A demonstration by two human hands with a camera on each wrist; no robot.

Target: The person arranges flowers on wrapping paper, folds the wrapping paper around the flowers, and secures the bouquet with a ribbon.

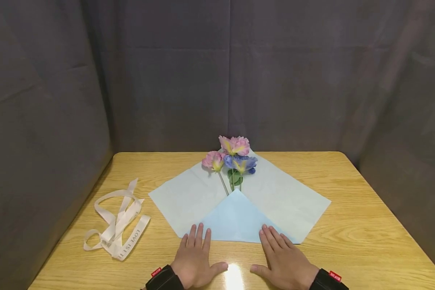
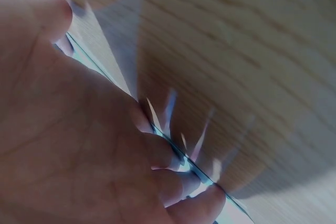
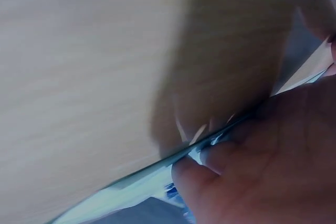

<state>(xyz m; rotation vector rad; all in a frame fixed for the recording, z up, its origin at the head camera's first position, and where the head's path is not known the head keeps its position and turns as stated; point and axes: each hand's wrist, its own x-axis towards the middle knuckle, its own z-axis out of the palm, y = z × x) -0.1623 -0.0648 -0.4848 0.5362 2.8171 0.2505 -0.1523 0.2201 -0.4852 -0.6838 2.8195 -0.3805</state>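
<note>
A large sheet of pale blue wrapping paper (image 1: 290,193) lies on the table with its near corner folded up into a brighter blue triangle (image 1: 235,219). Two pink flowers and a blue one (image 1: 241,163) rest on the sheet, their lower stems hidden beneath the fold. My left hand (image 1: 195,257) lies with straight, spread fingers on the left part of the folded edge. On the right part of that edge, the fingers of my right hand (image 1: 284,257) press down, also straight. In both wrist views the fingertips meet the paper's edge (image 2: 184,156).
A loosely looped white ribbon (image 1: 121,225) with printed lettering lies on the left of the wooden table (image 1: 362,225). Dark grey cloth (image 1: 174,96) hangs behind the table and along both sides.
</note>
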